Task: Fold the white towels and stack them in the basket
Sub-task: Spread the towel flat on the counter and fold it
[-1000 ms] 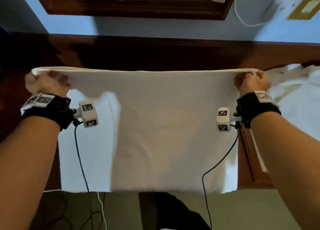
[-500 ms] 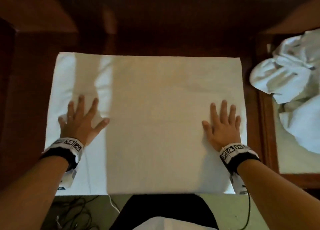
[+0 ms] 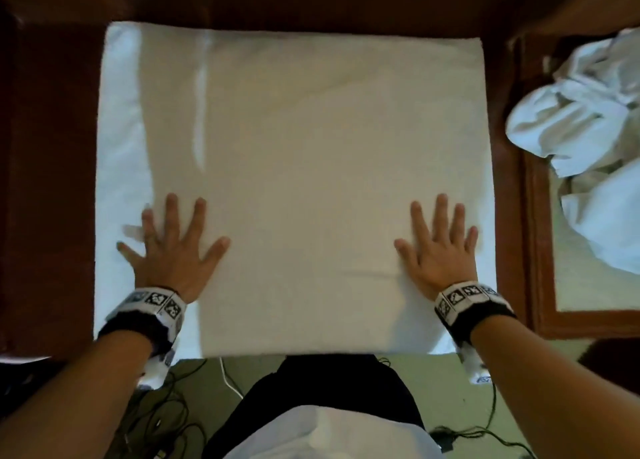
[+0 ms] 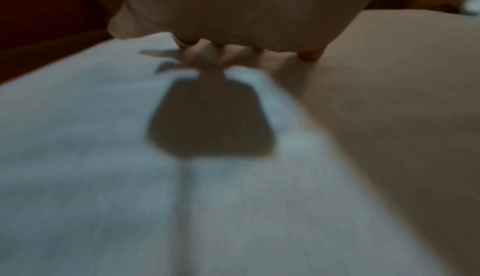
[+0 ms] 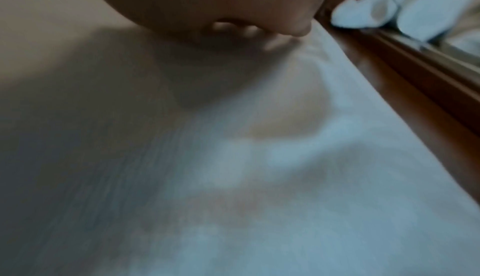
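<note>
A white towel [image 3: 304,167] lies spread flat on the dark wooden table [image 3: 48,181], its near edge at the table's front. My left hand [image 3: 169,247] presses flat on its near left part with fingers spread. My right hand [image 3: 438,247] presses flat on its near right part in the same way. Both wrist views are blurred; they show the towel [image 4: 103,177] [image 5: 285,177] close under each palm. A heap of crumpled white towels [image 3: 581,119] [image 5: 405,3] lies to the right. No basket is in view.
The crumpled heap sits on a wood-framed surface [image 3: 540,216] right of the table. Cables [image 3: 166,406] trail on the green floor below the table's front edge. Bare dark wood shows left of and behind the towel.
One second ago both hands held the towel up by its top corners. It was then laid flat on the table, and both palms now press on it, slightly farther apart than half a second ago.
</note>
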The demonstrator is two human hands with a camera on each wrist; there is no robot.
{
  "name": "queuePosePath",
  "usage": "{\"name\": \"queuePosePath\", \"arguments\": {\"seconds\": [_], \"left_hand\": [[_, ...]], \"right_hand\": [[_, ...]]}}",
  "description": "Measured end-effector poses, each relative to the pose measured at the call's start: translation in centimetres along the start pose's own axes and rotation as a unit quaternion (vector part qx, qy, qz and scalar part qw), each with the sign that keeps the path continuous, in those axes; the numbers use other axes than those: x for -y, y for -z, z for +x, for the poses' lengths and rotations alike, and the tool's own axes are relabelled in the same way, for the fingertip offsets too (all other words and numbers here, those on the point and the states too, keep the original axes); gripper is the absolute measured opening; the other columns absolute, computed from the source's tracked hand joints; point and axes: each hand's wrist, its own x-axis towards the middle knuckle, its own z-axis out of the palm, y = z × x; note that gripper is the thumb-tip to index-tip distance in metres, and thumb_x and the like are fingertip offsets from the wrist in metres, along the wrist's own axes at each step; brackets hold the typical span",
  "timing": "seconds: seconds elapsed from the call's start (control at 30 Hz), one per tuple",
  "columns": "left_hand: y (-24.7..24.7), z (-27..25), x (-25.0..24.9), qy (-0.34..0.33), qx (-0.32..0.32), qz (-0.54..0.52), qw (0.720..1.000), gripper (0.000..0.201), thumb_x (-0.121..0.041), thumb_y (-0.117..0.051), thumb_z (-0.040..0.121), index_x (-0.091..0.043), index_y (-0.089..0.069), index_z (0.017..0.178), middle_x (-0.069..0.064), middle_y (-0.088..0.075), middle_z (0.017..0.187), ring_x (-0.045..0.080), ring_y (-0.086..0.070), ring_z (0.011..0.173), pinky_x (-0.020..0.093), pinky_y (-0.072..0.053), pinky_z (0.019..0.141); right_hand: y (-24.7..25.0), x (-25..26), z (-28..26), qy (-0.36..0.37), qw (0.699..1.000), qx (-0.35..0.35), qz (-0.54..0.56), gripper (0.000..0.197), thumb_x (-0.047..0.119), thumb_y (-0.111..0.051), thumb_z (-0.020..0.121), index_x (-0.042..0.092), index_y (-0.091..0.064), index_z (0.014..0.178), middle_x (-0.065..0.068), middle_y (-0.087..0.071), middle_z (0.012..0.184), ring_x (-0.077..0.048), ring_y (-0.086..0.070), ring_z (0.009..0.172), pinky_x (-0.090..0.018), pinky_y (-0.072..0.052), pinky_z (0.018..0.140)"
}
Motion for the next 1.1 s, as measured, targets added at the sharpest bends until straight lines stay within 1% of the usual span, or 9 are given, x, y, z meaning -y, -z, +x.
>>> {"name": "queuePosePath", "arguments": {"seconds": [0.13,0.3,0.43,0.57,0.67,0.77,0.9,1.03,1.1], "left_hand": [[0.2,1.8,0.6,0.018,-0.015,-0.007,1.000,0.083,-0.091,-0.011,0.078,-0.058,0.027,0.144,-0.020,0.046,0.151,0.033,0.018,0.152,0.076,-0.011,0.112],[4.3,7.5,-0.7,-0.008,-0.048,-0.010,0.999,0.084,-0.087,-0.025,0.082,-0.056,0.014,0.150,-0.015,0.026,0.163,0.032,0.014,0.153,0.076,-0.008,0.112],[3.4,4.9,-0.2,-0.031,-0.056,-0.051,0.997,0.085,-0.075,-0.041,0.090,-0.046,0.005,0.156,-0.011,0.022,0.165,0.024,0.014,0.154,0.069,-0.005,0.117],[-1.6,-0.9,1.3,-0.023,-0.004,-0.023,0.999,0.083,-0.086,-0.019,0.083,-0.057,0.026,0.146,-0.014,0.039,0.157,0.030,0.022,0.152,0.072,-0.005,0.115],[-1.3,0.4,1.3,-0.017,-0.002,-0.008,1.000,0.082,-0.089,-0.014,0.079,-0.060,0.035,0.137,-0.014,0.044,0.154,0.033,0.024,0.150,0.075,-0.005,0.114],[0.9,3.9,0.3,-0.017,-0.037,-0.004,0.999,0.084,-0.089,-0.018,0.080,-0.059,0.025,0.145,-0.014,0.036,0.159,0.034,0.022,0.151,0.075,-0.004,0.113],[3.3,6.4,-0.8,-0.029,-0.053,-0.016,0.998,0.085,-0.087,-0.027,0.083,-0.055,0.011,0.152,-0.011,0.024,0.165,0.032,0.016,0.153,0.072,-0.004,0.115],[0.5,2.2,0.0,-0.042,-0.063,-0.041,0.996,0.087,-0.085,-0.026,0.082,-0.051,0.009,0.154,-0.009,0.025,0.165,0.030,0.017,0.153,0.068,-0.001,0.118],[-2.5,-1.3,1.0,-0.033,-0.039,-0.033,0.998,0.089,-0.091,-0.020,0.079,-0.054,0.016,0.151,-0.010,0.032,0.162,0.032,0.020,0.152,0.071,0.001,0.116]], "right_hand": [[1.1,-0.8,3.0,0.005,1.000,-0.013,-0.004,0.075,0.073,-0.012,0.090,0.042,0.015,0.153,-0.003,0.029,0.161,-0.039,0.022,0.148,-0.066,-0.001,0.117],[4.4,0.4,8.6,0.020,0.998,-0.053,0.025,0.073,0.067,-0.026,0.096,0.040,0.006,0.156,-0.003,0.023,0.163,-0.038,0.022,0.148,-0.066,0.001,0.117],[3.4,1.3,5.2,-0.006,0.997,-0.055,0.045,0.073,0.066,-0.027,0.096,0.036,0.000,0.157,-0.006,0.021,0.164,-0.034,0.019,0.150,-0.064,0.000,0.118],[-0.6,0.6,-1.5,-0.001,0.999,0.001,0.035,0.082,0.080,-0.013,0.085,0.045,0.015,0.153,-0.002,0.032,0.160,-0.035,0.024,0.148,-0.066,0.000,0.117],[-0.4,-0.2,-0.1,0.004,1.000,0.004,0.015,0.085,0.084,-0.014,0.081,0.048,0.020,0.150,-0.001,0.035,0.159,-0.037,0.027,0.147,-0.069,0.002,0.115],[1.6,0.1,4.1,0.008,0.999,-0.034,0.014,0.084,0.084,-0.019,0.084,0.048,0.017,0.151,-0.002,0.030,0.161,-0.037,0.025,0.147,-0.069,0.003,0.115],[3.8,0.6,7.1,0.012,0.999,-0.039,0.030,0.081,0.078,-0.027,0.089,0.045,0.008,0.154,-0.002,0.025,0.163,-0.035,0.022,0.149,-0.067,0.003,0.116],[1.2,1.0,2.1,0.017,0.997,-0.070,0.027,0.079,0.076,-0.022,0.091,0.040,0.004,0.156,-0.003,0.025,0.163,-0.033,0.020,0.149,-0.067,0.000,0.117],[-1.6,0.8,-2.0,0.015,0.999,-0.038,0.020,0.080,0.078,-0.015,0.088,0.041,0.011,0.155,-0.001,0.031,0.160,-0.035,0.023,0.148,-0.068,-0.001,0.116]]}}
